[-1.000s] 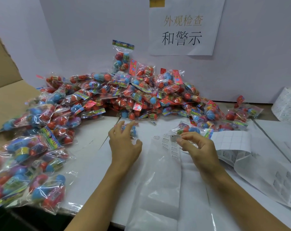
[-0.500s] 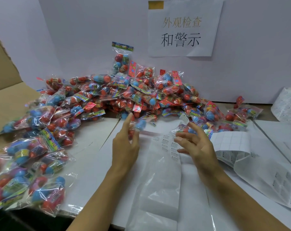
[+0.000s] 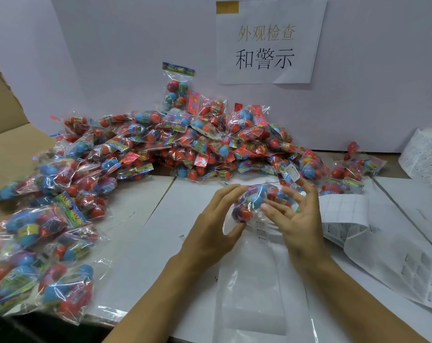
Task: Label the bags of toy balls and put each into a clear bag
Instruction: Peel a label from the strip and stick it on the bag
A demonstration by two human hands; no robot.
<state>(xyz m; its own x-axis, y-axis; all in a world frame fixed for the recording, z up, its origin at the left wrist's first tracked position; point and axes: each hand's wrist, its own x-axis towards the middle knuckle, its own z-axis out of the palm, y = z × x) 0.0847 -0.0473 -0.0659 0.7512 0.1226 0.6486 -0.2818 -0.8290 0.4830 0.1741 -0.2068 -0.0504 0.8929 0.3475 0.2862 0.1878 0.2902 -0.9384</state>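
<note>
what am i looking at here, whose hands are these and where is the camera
No machine here: a person works with bare hands, filmed by one camera worn on their head, looking forward and down. The left hand holds a bag of toy balls in its grip. The right hand carries a small white label on a fingertip, close beside the bag. Below lies an empty clear bag on the white table. Behind is a big pile of ball bags; label sheets lie on the right.
</note>
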